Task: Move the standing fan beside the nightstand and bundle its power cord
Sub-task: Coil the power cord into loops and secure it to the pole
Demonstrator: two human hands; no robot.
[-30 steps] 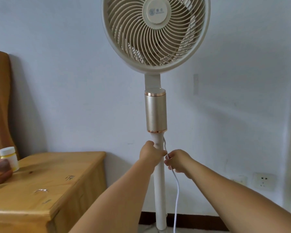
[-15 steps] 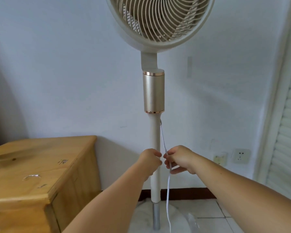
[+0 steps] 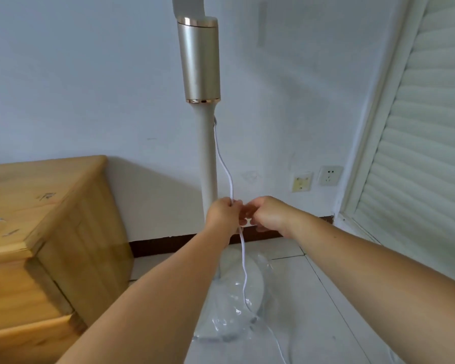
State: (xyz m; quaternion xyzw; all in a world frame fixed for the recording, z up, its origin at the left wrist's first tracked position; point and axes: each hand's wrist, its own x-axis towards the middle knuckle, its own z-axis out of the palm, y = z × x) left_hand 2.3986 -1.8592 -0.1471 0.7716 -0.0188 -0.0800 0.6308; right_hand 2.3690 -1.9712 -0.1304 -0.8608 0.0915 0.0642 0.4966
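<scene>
The standing fan (image 3: 208, 158) has a white pole, a gold collar and a round white base wrapped in clear plastic; its head is out of frame above. It stands just right of the wooden nightstand (image 3: 45, 206). A thin white power cord (image 3: 229, 177) leaves the pole below the collar and hangs down to the floor. My left hand (image 3: 223, 215) is closed around the cord in front of the pole. My right hand (image 3: 267, 214) is curled close beside it, pinching the same cord just below.
Two wall sockets (image 3: 317, 177) sit low on the wall right of the fan. A white louvred door (image 3: 415, 153) fills the right side. Pale floor tiles (image 3: 323, 311) spread around the fan base, with a dark skirting board behind.
The view has tilted down, so the fan head has left the frame. Both hands have slid lower along the cord, and my left hand has left the pole and now grips the cord.
</scene>
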